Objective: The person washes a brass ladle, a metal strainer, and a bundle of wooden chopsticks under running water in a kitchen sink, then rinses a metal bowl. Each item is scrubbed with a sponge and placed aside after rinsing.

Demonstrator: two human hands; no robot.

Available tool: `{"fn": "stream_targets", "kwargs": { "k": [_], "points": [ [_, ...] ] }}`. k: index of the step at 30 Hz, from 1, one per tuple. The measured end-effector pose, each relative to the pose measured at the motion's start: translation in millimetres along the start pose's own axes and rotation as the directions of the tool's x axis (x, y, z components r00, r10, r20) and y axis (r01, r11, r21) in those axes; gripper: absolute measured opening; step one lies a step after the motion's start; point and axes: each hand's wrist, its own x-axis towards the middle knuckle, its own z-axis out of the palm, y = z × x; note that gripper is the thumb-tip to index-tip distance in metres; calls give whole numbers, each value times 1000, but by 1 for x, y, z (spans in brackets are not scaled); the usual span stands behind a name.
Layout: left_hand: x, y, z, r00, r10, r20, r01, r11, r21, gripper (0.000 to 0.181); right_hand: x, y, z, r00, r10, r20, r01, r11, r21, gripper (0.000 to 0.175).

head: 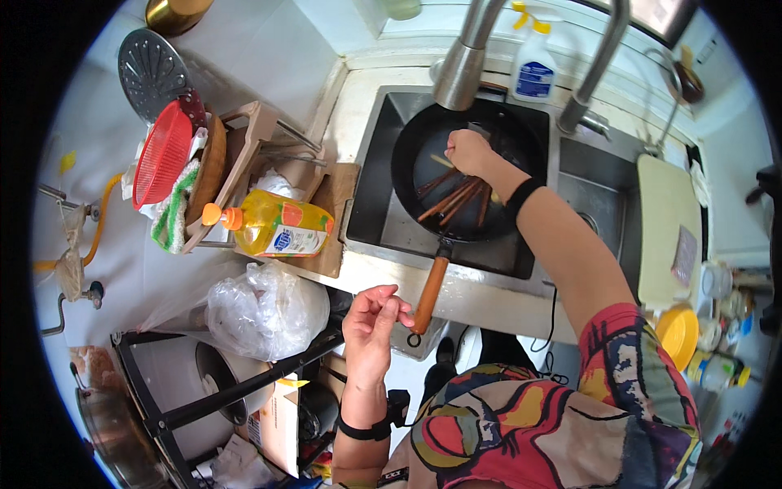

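A black frying pan [406,150] with a wooden handle [432,293] rests over the left basin of the steel sink [397,238]. Several brown wooden chopsticks [461,198] lie fanned out inside it, and a paler stick [441,161] shows beside my right hand [470,151]. That hand is above the pan with its fingers curled in; whatever may be in its grasp is hidden. My left hand [374,324] is palm up near the end of the handle, fingers loosely bent and apart, not wrapped around it.
A steel faucet [461,67] overhangs the pan. Behind stands a spray bottle [534,67]; a yellow dish soap bottle [284,223] lies toward the left beside a rack [244,140]. Right are the second basin [602,183] and a cream cutting board [663,220]. A plastic bag [269,305] sits lower left.
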Motion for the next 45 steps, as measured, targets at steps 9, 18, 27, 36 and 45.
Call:
{"fn": "stream_targets", "kwargs": {
  "k": [9, 18, 27, 36, 45],
  "points": [
    [9, -6, 6, 989, -20, -148, 15, 999, -33, 20, 21, -16, 57, 945, 197, 263, -119, 951, -284, 24],
    [52, 12, -7, 999, 43, -11, -43, 999, -28, 17, -6, -12, 6, 996, -26, -80, 5, 969, -249, 17],
    [123, -5, 17, 992, -129, 9, 129, 985, -111, 14, 10, -1, 3, 996, -12, -86, 3, 994, -105, 15],
    [130, -29, 10, 976, -219, -17, 216, 969, -121, 16, 4, -8, 68, 884, -60, 463, 294, 841, -453, 20],
    [155, -31, 21, 949, -316, -3, 309, 930, -201, 19, -17, -31, -13, 830, -452, -328, 495, 867, 58, 5]
  ]
}}
